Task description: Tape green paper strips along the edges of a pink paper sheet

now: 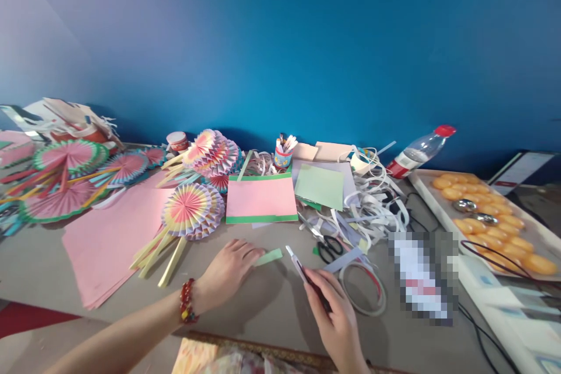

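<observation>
My left hand lies on the grey table with its fingers resting flat on one end of a small green paper strip; a red bead bracelet is on that wrist. My right hand is closed around a slim cutter or pen-like tool, whose pale tip points up and left toward the strip without touching it. Black-handled scissors lie just beyond the right hand. A roll of tape sits to the right of it.
Several folded paper fans and pink sheets cover the left. A pink sheet with green edges, a green card, paper trimmings, a pen cup, a bottle and a tray of orange pieces stand behind and right.
</observation>
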A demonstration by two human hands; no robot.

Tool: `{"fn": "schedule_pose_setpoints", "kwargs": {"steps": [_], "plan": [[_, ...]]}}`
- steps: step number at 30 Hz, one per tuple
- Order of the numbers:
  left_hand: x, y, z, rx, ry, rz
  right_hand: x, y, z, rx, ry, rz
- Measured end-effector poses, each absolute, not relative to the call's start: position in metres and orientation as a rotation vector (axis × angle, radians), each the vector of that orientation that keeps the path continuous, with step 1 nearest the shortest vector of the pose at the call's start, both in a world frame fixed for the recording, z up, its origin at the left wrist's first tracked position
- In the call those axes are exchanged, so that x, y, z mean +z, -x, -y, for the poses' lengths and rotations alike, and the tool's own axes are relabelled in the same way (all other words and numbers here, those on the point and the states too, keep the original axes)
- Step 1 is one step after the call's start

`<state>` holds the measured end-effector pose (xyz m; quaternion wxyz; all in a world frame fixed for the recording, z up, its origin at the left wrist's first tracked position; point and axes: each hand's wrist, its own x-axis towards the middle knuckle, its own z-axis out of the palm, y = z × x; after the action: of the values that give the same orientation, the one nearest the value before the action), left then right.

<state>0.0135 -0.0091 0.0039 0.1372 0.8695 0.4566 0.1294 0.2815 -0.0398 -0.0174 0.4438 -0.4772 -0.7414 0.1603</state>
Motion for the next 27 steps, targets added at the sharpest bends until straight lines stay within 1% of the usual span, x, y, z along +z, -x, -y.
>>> {"fn": "schedule_pose_setpoints", "kwargs": {"steps": [5,8,18,27], "plan": [[0.011,-0.01,0.004,0.248,-2.65,-1.271,-0.016,-0.289,0.029,0.339,1.194,1.951],[0.013,-0.013,0.004,0.232,-2.659,-1.277,-0.016,-0.291,0.022,0.307,1.181,2.036],[-0.009,-0.012,0.01,0.409,-2.599,-1.296,-0.012,-0.297,0.024,0.238,1.246,2.21],[-0.011,-0.016,0.009,0.438,-2.642,-1.364,-0.012,-0.298,0.028,0.248,1.24,2.326]]}}
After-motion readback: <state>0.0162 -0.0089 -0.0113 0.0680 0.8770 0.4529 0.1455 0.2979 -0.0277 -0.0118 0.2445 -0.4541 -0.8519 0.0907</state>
